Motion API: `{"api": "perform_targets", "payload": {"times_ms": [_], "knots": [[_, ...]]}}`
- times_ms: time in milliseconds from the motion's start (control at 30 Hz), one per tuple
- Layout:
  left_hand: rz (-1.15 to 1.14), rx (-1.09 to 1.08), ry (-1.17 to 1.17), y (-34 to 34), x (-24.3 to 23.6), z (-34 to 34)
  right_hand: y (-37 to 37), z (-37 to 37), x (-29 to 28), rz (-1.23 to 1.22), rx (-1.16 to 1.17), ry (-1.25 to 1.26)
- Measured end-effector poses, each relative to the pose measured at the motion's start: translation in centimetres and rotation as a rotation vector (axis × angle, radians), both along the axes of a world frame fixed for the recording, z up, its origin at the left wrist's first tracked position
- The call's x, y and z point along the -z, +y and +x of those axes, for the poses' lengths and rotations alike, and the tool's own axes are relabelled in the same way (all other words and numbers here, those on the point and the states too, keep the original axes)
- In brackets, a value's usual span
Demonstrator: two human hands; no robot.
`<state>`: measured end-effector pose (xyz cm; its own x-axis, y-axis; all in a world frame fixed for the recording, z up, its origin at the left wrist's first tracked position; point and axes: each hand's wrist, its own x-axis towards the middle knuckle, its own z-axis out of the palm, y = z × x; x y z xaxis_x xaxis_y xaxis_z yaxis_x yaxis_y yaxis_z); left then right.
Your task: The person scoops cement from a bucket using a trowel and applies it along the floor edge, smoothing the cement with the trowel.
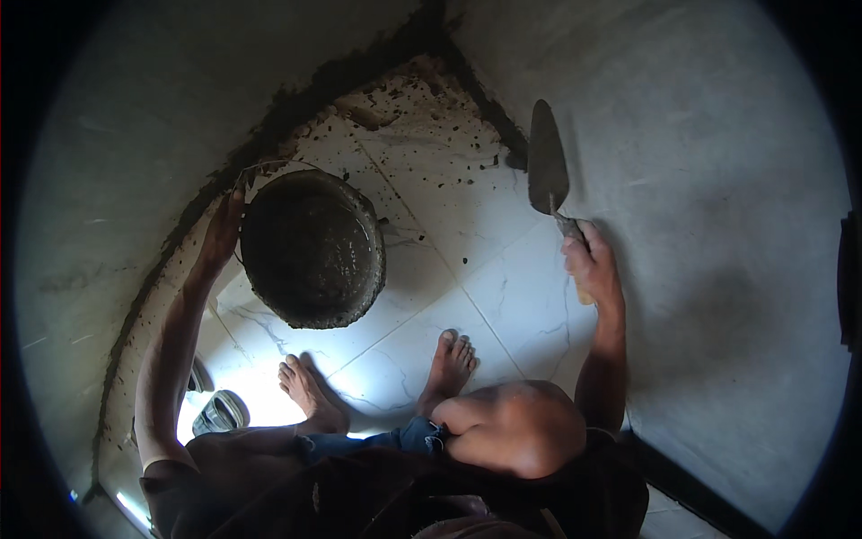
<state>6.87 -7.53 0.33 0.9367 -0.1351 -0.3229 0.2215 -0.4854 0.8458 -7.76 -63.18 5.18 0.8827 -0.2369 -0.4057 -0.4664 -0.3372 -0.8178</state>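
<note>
Both arms reach forward, left hand [220,238] stretched out with fingers curled in a grip, right hand [591,268] closed tight (knuckles up).

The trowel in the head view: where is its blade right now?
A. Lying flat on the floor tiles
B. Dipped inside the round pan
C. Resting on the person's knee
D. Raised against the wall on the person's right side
D: the right hand grips the handle and the pointed blade of the trowel stands up against the grey wall, apart from the round pan that the left hand holds by its rim.
</note>
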Motion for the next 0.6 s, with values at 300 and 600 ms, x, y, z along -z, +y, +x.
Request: {"api": "perform_targets", "payload": {"times_ms": [300, 600], "knots": [[-0.011, 0.02, -0.171, 1.6, 5.3, 1.0, 3.8, -5.8, 11.1, -0.672, -0.01, -0.221], [-0.125, -0.032, -0.049, 0.8, 5.3, 1.1, 1.2, -1.4, 15.7, -0.795, -0.058, -0.156]]}}
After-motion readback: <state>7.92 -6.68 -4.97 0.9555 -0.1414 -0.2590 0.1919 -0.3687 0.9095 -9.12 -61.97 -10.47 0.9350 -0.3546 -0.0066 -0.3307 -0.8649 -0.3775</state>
